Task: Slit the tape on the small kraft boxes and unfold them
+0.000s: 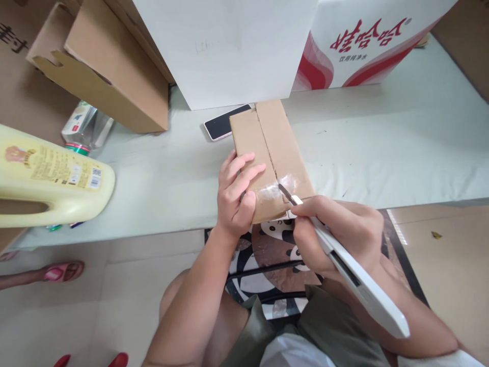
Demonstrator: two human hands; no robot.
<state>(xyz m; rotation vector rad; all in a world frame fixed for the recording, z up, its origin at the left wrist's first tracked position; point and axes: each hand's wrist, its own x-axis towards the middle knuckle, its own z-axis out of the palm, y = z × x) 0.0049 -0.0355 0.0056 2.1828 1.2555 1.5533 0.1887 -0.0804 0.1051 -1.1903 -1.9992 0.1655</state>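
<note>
A small brown cardboard box [282, 137] lies at the table's front edge, with a seam running along its top and clear tape [267, 191] across the near end. My left hand [239, 191] rests on the box's left side, fingers spread over the top and thumb near the tape. In my right hand [340, 229] is a white utility knife [367, 293], gripped like a pen. Its blade tip touches the taped seam close to the near edge. Part of the handle is hidden by my fingers.
Behind the box lies a phone [225, 124], partly covered by it. White cartons [237, 56] stand at the back. To the left are an open cardboard box [114, 66], a plastic bottle [86, 127] and a large yellow jug [76, 178]. A person's slippered foot [63, 271] shows below.
</note>
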